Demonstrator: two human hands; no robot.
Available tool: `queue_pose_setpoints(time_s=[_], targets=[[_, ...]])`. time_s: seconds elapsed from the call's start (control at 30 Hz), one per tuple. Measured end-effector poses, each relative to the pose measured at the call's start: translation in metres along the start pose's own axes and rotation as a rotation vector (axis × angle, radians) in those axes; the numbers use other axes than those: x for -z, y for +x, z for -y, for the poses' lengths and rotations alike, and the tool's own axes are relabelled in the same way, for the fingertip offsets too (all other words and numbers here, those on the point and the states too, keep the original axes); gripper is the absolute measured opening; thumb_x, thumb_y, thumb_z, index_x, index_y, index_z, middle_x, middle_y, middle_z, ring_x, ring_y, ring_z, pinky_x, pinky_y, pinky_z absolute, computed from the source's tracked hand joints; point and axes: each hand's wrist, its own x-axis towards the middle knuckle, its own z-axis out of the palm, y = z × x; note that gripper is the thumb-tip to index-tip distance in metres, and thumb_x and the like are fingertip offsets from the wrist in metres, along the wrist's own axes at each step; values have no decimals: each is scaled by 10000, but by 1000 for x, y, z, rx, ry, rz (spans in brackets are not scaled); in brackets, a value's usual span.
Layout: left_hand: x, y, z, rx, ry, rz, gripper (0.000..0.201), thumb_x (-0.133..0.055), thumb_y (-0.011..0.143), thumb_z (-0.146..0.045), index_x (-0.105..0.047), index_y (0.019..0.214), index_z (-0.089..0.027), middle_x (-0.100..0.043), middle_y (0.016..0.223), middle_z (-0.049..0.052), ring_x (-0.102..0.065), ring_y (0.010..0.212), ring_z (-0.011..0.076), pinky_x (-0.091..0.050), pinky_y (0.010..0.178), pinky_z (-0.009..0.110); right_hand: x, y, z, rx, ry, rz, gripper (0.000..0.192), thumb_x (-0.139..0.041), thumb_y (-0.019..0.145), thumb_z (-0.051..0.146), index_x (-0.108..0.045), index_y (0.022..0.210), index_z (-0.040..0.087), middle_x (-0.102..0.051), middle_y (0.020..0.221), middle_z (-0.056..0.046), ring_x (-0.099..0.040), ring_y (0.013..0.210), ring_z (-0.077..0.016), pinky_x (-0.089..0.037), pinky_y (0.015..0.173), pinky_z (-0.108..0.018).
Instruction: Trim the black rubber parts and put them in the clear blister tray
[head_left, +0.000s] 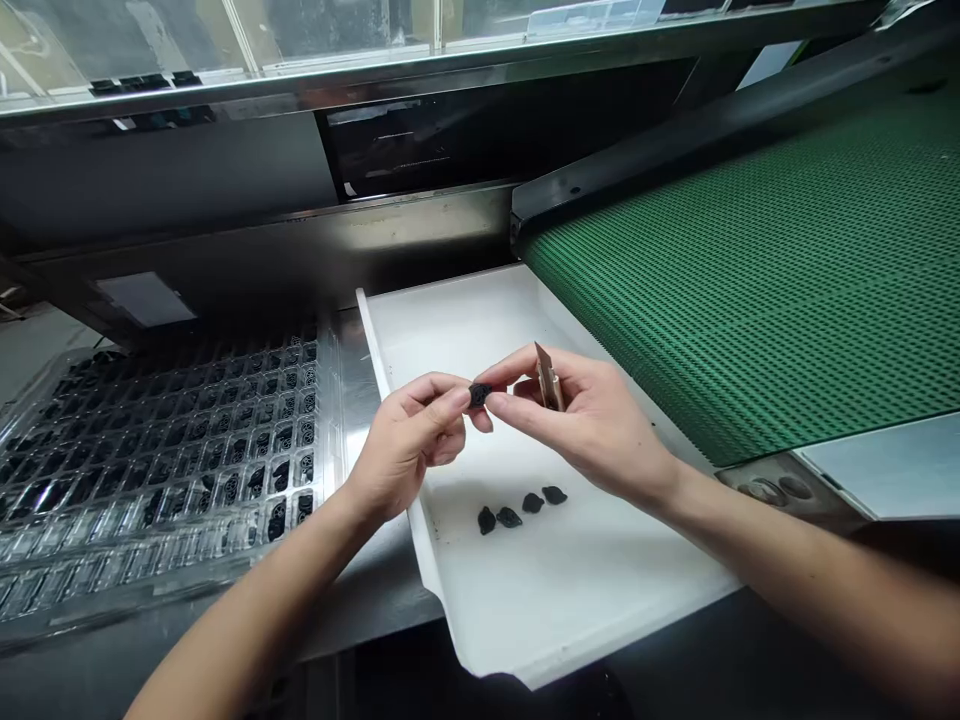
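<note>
Over a white tray (600, 590), my left hand (409, 435) pinches a small black part (480, 396) between thumb and fingertips. My right hand (592, 410) meets it from the other side, its thumb and index fingertip touching the same part. Tucked in the right hand is a small knife (551, 380), with its pointed blade sticking up past the fingers. Below the hands several similar black parts (509, 516) lie in a loose row on the tray.
A green mesh conveyor belt (787, 260) runs along the right. At left, clear plastic trays (187, 450) hold many black parts in rows of pockets. A metal ledge (420, 225) and dark machine housing stand behind the white tray.
</note>
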Motion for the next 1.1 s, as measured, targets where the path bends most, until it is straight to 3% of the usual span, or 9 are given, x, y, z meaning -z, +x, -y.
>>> queue_pose_setpoints(time_s=[0.17,0.27,0.5,0.6,0.73,0.8,0.9,0.97,1.1], targets=[[0,-2,4,-88,-5,-31,341,-860,965,-389,-694,1184,-188,-703,865,39,-384,563,30,-250,527,179,-2,3,-3,-9,40,-8,256,-844,960,384,-770,987,140,-724,826,-43,-508,660,-102,-394,564,-249],[2,-3,7,-135,11,0,384,-860,967,-365,-752,1312,-236,-715,885,40,-396,590,31,-278,545,175,-1,5,-7,-22,129,37,246,-838,981,367,-752,961,137,-669,744,-18,-461,625,-72,-356,549,-227],[4,-4,11,-182,60,-27,331,-933,902,-357,-862,1218,-291,-742,884,55,-460,654,41,-341,573,148,1,5,-13,-168,272,77,387,-901,914,464,-729,963,121,-551,686,3,-364,564,-52,-275,489,-204],[4,-4,10,-162,47,-44,299,-942,891,-354,-878,1176,-290,-737,840,59,-474,640,40,-318,558,141,0,5,-8,-153,258,97,337,-903,902,412,-730,943,125,-621,737,-17,-392,576,-56,-301,498,-208],[4,-2,7,-134,8,-51,239,-919,918,-391,-883,1120,-268,-708,799,50,-416,568,7,-250,530,139,0,1,-3,-65,79,118,287,-820,980,406,-718,1003,138,-677,840,-23,-410,591,-63,-330,508,-228],[5,-1,6,-138,-16,-66,245,-907,930,-413,-878,1120,-261,-698,814,44,-376,548,-8,-224,522,142,2,-3,-4,14,-55,104,369,-699,1079,509,-705,1189,156,-685,966,-34,-465,641,-76,-398,554,-246],[6,-1,4,-141,-14,-85,262,-887,946,-441,-870,1129,-253,-720,931,58,-377,560,-16,-238,532,145,7,-9,-8,205,-212,72,485,-452,1203,578,-632,1463,211,-653,1145,-47,-587,878,-105,-502,771,-273],[6,-1,3,-134,-5,-78,266,-891,941,-446,-869,1115,-246,-728,992,67,-390,572,-17,-255,541,147,8,-9,-10,321,-283,59,479,-369,1241,500,-618,1524,204,-633,1191,-57,-601,1003,-112,-503,870,-285],[7,-2,2,-90,-35,-55,271,-949,882,-412,-877,1083,-245,-709,915,53,-371,559,-13,-255,537,157,6,-4,-12,554,-423,36,353,-479,1204,245,-652,1450,60,-697,1160,-89,-669,1019,-118,-541,885,-299]])
